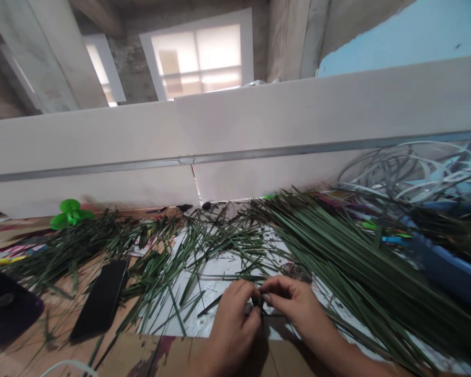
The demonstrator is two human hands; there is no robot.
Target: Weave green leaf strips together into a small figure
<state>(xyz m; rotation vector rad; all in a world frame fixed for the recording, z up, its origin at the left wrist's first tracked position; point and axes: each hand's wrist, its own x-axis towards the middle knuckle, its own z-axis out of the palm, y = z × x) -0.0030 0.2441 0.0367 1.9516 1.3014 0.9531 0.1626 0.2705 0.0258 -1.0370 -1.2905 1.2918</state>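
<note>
My left hand (233, 324) and my right hand (290, 309) meet low in the middle of the view. Their fingertips pinch a small dark bundle of leaf strips (259, 305), mostly hidden by my fingers. Long, narrow green leaf blades (337, 256) lie in a thick pile beyond and to the right of my right hand. Shorter cut blades (160, 256) are scattered to the left, some near my left hand. Beneath them lies a white sheet (204, 309). A few thin dark strips (210, 305) lie just left of my left hand.
A black smartphone (100, 298) lies face-up on the wooden tabletop (137, 356) left of my hands. A dark pad (8, 309) sits at the far left, a green plastic flower shape (69, 214) at the back, a blue container (443, 267) at right, and pale coiled strips (412, 173) behind it against a white partition (259, 136).
</note>
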